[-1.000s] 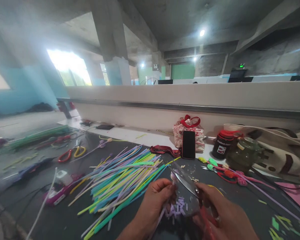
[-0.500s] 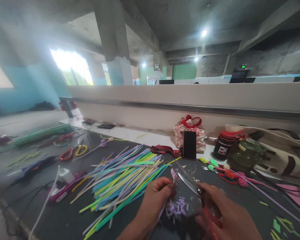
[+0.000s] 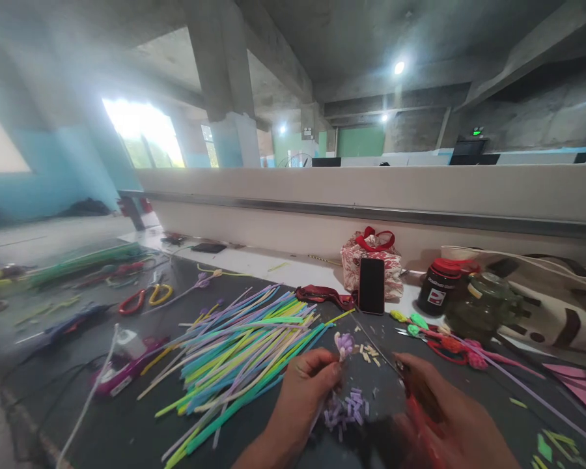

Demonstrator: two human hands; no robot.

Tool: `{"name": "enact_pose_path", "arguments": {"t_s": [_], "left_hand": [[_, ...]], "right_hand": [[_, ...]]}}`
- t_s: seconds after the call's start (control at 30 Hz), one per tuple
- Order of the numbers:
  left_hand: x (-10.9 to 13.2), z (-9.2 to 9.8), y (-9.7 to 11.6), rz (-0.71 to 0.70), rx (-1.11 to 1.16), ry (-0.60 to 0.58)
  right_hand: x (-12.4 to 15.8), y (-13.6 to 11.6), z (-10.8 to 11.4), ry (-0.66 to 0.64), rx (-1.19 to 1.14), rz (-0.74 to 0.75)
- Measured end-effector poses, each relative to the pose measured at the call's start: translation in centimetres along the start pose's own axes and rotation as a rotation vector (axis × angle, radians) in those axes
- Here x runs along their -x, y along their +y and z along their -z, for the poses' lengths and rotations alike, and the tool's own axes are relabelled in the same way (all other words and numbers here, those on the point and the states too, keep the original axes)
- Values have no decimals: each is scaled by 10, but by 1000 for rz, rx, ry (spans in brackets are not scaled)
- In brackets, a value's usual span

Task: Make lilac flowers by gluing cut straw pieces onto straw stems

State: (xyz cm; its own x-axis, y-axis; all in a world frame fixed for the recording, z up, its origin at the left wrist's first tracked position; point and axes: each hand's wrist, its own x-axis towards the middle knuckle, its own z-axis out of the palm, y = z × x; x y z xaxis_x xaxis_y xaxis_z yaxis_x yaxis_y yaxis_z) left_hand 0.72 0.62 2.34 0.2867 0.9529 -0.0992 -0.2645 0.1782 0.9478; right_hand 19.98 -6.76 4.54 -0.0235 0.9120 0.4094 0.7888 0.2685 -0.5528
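Observation:
My left hand (image 3: 310, 391) pinches a small purple flower (image 3: 344, 344) with a pale edge between thumb and fingertips. In my right hand (image 3: 452, 407) is a pair of red-handled scissors (image 3: 424, 423), the blades pointing up and left, just right of the flower and apart from it. Purple clippings (image 3: 352, 407) lie on the dark mat below the flower, and cream clippings (image 3: 368, 354) are scattered behind it. Left of my left hand spreads a heap of long, thin coloured stems (image 3: 244, 345) that look like pipe cleaners.
A phone (image 3: 372, 286) leans against a patterned bag (image 3: 349, 254). To the right stand a black jar (image 3: 435, 290) and a green jug (image 3: 483, 306), near more scissors and coloured flowers (image 3: 473, 352). A purple glue gun (image 3: 127, 371) and red-and-yellow-handled scissors (image 3: 160, 294) lie left.
The scissors have moved back from the flower, slightly right and down. The flower has turned in my left hand, showing more of its purple petals.

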Motion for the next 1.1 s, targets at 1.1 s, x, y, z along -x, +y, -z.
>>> {"name": "enact_pose_path", "arguments": {"t_s": [1.1], "left_hand": [[-2,3,3,-57,-110,14]], "right_hand": [[-2,13,15,-67,-52,6]]}}
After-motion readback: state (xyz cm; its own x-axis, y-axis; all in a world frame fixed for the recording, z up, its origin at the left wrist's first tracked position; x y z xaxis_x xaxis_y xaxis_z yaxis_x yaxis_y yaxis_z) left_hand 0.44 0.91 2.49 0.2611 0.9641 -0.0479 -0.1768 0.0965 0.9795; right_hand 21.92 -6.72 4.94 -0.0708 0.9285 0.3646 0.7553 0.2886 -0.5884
